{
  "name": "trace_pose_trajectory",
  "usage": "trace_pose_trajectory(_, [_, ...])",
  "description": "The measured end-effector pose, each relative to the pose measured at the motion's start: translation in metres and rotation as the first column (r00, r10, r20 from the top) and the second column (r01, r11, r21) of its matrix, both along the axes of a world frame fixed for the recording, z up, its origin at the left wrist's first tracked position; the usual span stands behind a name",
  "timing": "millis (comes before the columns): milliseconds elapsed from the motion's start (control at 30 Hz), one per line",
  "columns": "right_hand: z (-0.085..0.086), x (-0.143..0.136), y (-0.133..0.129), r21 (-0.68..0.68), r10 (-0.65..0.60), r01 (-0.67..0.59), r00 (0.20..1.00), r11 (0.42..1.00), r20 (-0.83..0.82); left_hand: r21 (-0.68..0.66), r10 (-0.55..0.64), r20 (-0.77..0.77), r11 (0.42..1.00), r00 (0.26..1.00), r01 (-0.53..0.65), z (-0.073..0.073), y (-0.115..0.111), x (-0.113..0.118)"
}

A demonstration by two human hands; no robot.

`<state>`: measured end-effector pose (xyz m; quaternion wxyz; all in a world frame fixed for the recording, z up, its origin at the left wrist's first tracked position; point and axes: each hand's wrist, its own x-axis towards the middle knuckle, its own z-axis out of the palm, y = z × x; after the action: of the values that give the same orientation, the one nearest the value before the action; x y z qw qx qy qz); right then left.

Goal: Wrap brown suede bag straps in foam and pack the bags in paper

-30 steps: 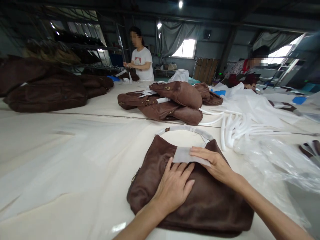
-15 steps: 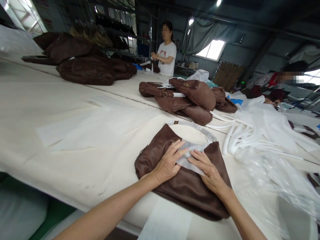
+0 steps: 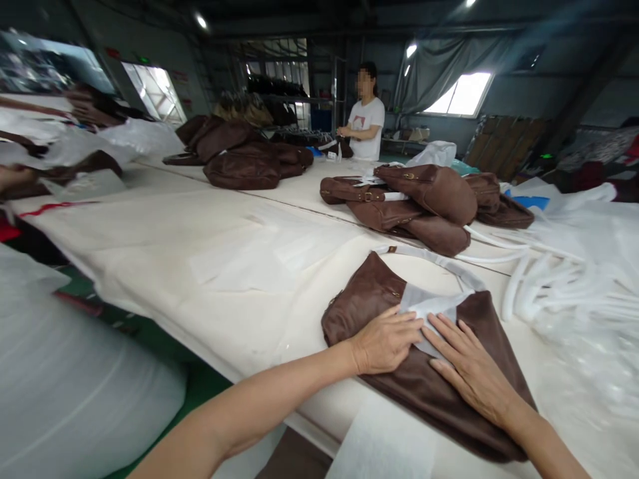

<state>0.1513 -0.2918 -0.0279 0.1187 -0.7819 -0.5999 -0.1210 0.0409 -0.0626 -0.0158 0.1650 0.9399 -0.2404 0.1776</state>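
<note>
A brown bag (image 3: 449, 399) lies flat on the pale table, its wrapped strap (image 3: 424, 254) looped out behind it. A thin whitish sheet (image 3: 429, 303) covers the middle of its upper part. My left hand (image 3: 388, 339) rests on the bag and the sheet's left side, fingers close to one another and pointing right. Just right of it, my right hand (image 3: 466, 362) lies on the sheet and bag with its fingers spread. The fingertips of both hands nearly meet over the sheet.
Behind the bag is a pile of brown bags (image 3: 424, 199), with another pile (image 3: 239, 150) farther left. White tubes (image 3: 544, 283) and clear plastic (image 3: 584, 372) lie at right. A person (image 3: 367, 123) stands beyond the table; another person's hand (image 3: 17, 178) shows at far left.
The view has turned left, so the bag and piles appear farther right. My left hand has flattened nearer the sheet's lower edge; my right hand's fingers are more spread.
</note>
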Motion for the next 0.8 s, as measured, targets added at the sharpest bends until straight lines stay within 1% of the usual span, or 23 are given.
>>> trace_pose_trajectory(67, [-0.003,-0.002,-0.006,0.028,0.021,-0.021,1.000,0.999,0.010,0.080,-0.026,-0.047,0.996,0.999,0.029,0.007,0.002,-0.012])
trace_pose_trajectory(133, [-0.005,-0.006,-0.015,0.035,0.032,-0.032,0.999,0.999,0.012,0.117,-0.032,-0.092,0.992,0.995,0.043,0.013,0.005,-0.024])
trace_pose_trajectory(233, [-0.007,-0.015,-0.030,0.037,0.032,-0.033,0.999,0.999,0.032,0.128,-0.050,-0.101,0.990,0.994,0.063,0.018,0.008,-0.034])
trace_pose_trajectory(333, [-0.004,-0.029,-0.042,0.025,0.003,-0.003,0.999,1.000,0.035,0.121,-0.075,-0.084,0.989,0.994,0.085,0.018,0.011,-0.035])
trace_pose_trajectory(433, [0.011,-0.054,-0.050,-0.044,-0.088,0.085,0.993,0.995,-0.073,0.112,-0.104,-0.120,0.987,0.987,0.118,0.014,0.012,-0.031])
trace_pose_trajectory(533, [0.033,-0.076,-0.054,-0.152,-0.181,0.146,0.951,0.978,-0.251,0.132,-0.091,-0.156,0.985,0.984,0.112,0.007,0.014,-0.024])
trace_pose_trajectory(600, [0.045,-0.084,-0.057,-0.147,-0.249,0.209,0.901,0.967,-0.355,0.148,-0.091,-0.147,0.983,0.985,0.113,0.003,0.016,-0.020])
trace_pose_trajectory(633, [0.049,-0.084,-0.060,-0.103,-0.290,0.272,0.871,0.957,-0.396,0.151,-0.102,-0.131,0.981,0.986,0.121,0.001,0.017,-0.018])
trace_pose_trajectory(667, [0.052,-0.082,-0.063,-0.036,-0.336,0.356,0.838,0.934,-0.431,0.151,-0.111,-0.113,0.980,0.987,0.128,-0.001,0.018,-0.017])
trace_pose_trajectory(700, [0.054,-0.079,-0.066,0.037,-0.382,0.448,0.800,0.893,-0.463,0.150,-0.115,-0.094,0.980,0.989,0.128,-0.002,0.019,-0.016])
trace_pose_trajectory(767, [0.058,-0.067,-0.072,0.156,-0.447,0.602,0.720,0.783,-0.531,0.143,-0.100,-0.063,0.984,0.993,0.108,-0.004,0.019,-0.014])
trace_pose_trajectory(800, [0.061,-0.059,-0.073,0.198,-0.464,0.657,0.683,0.728,-0.564,0.140,-0.087,-0.058,0.986,0.995,0.095,-0.004,0.018,-0.014])
